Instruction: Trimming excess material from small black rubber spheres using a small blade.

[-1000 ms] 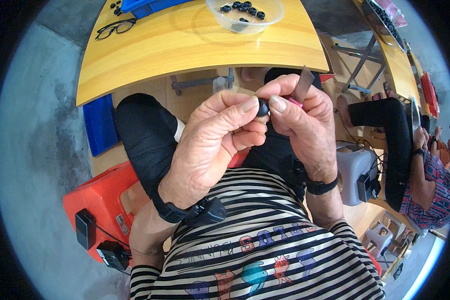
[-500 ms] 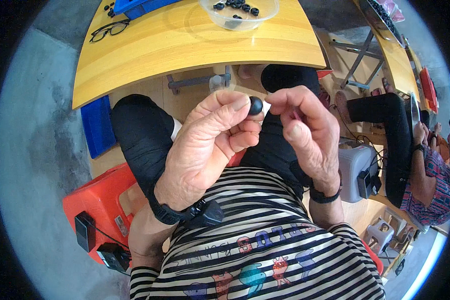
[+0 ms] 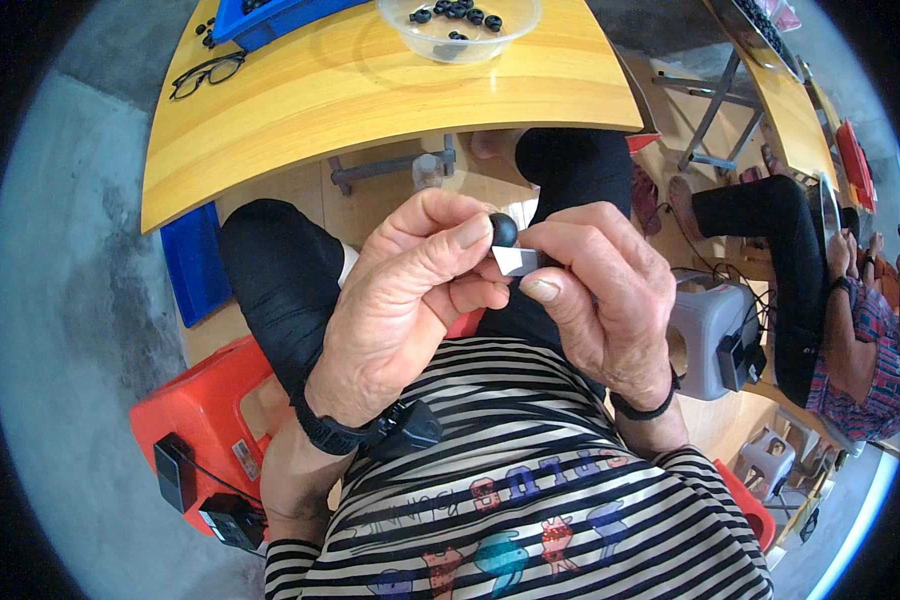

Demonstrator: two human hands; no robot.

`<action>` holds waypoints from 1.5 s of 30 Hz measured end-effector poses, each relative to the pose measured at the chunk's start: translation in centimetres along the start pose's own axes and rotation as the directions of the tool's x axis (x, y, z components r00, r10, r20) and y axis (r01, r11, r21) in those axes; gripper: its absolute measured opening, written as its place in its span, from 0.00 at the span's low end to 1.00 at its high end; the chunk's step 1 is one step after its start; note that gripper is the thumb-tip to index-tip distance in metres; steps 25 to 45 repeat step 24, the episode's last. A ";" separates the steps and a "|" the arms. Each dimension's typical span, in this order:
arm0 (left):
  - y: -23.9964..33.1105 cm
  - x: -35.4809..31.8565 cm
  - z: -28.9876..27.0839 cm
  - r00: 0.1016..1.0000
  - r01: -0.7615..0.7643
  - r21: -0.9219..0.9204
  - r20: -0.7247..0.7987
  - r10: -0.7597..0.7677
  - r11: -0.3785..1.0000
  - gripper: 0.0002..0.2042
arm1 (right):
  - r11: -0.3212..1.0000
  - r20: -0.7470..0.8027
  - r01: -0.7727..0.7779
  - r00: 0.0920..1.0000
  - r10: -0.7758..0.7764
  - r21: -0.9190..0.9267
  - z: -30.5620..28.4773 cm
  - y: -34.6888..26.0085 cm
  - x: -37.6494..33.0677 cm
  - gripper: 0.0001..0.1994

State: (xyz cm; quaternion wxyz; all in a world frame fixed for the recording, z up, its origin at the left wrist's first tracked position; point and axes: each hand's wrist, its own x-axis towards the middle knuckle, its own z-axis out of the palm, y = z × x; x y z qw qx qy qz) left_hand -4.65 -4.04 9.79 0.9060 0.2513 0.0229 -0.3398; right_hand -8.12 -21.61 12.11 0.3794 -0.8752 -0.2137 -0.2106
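Note:
Between the thumb and fingers of my left hand [image 3: 390,290] is a small, round, smooth black rubber-looking part [image 3: 503,230]. My right hand [image 3: 610,290] is closed in a pinch on a short flat metal blade [image 3: 516,261], its back end hidden by the fingers. The blade lies just below the round part, close against it; whether its edge touches cannot be made out. Both hands are held above my lap, in front of the table.
On the yellow table [image 3: 390,100] stand a clear plastic bowl [image 3: 460,45] with several black parts, a blue crate [image 3: 270,25] and black-framed glasses [image 3: 207,75]. A red stool [image 3: 200,400] is at my left. Another person [image 3: 860,350] sits at the far right.
The blade has come into view in my right hand, whose fingers have closed and moved left toward the black part. My left hand still holds that part, slightly lower.

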 end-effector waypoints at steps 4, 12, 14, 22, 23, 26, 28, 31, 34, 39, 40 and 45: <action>-0.2 -0.1 0.1 0.999 -0.013 -0.005 -0.040 0.012 1.000 0.06 | 0.999 0.016 -0.019 1.000 0.019 -0.040 -0.2 -0.3 0.1 0.12; -0.4 -0.1 0.0 1.000 0.002 -0.002 -0.027 -0.002 1.000 0.06 | 0.999 -0.083 0.042 0.996 -0.044 -0.025 0.3 0.3 0.0 0.10; -0.5 -0.1 -0.1 1.000 -0.006 0.008 0.002 0.006 1.000 0.07 | 0.999 -0.107 0.049 0.993 -0.050 -0.012 0.3 0.4 -0.1 0.10; -0.8 0.0 0.1 1.000 0.003 0.018 -0.023 -0.003 1.000 0.07 | 0.999 -0.072 0.001 0.997 -0.005 -0.047 -0.2 0.1 -0.3 0.10; -0.8 0.0 0.1 1.000 0.002 0.018 -0.022 -0.001 1.000 0.07 | 0.999 -0.074 0.001 0.997 -0.005 -0.047 -0.3 0.1 -0.3 0.10; -0.9 0.0 0.0 1.000 -0.004 0.026 -0.009 0.005 1.000 0.07 | 0.999 -0.076 0.002 0.997 -0.005 -0.046 -0.3 0.1 -0.4 0.10; -0.9 0.0 0.0 1.000 -0.004 0.026 -0.009 0.005 1.000 0.07 | 0.999 -0.076 0.002 0.997 -0.005 -0.046 -0.3 0.1 -0.4 0.10; -0.9 0.0 0.0 1.000 -0.004 0.026 -0.009 0.005 1.000 0.07 | 0.999 -0.076 0.002 0.997 -0.005 -0.046 -0.3 0.1 -0.4 0.10; -0.9 0.0 0.0 1.000 -0.004 0.026 -0.009 0.005 1.000 0.07 | 0.999 -0.076 0.002 0.997 -0.005 -0.046 -0.3 0.1 -0.4 0.10; -0.9 0.0 0.0 1.000 -0.004 0.026 -0.009 0.005 1.000 0.07 | 0.999 -0.076 0.002 0.997 -0.005 -0.046 -0.3 0.1 -0.4 0.10; -0.9 0.0 0.0 1.000 -0.004 0.026 -0.009 0.005 1.000 0.07 | 0.999 -0.076 0.002 0.997 -0.005 -0.046 -0.3 0.1 -0.4 0.10; -0.9 0.0 0.0 1.000 -0.004 0.026 -0.009 0.005 1.000 0.07 | 0.999 -0.076 0.002 0.997 -0.005 -0.046 -0.3 0.1 -0.4 0.10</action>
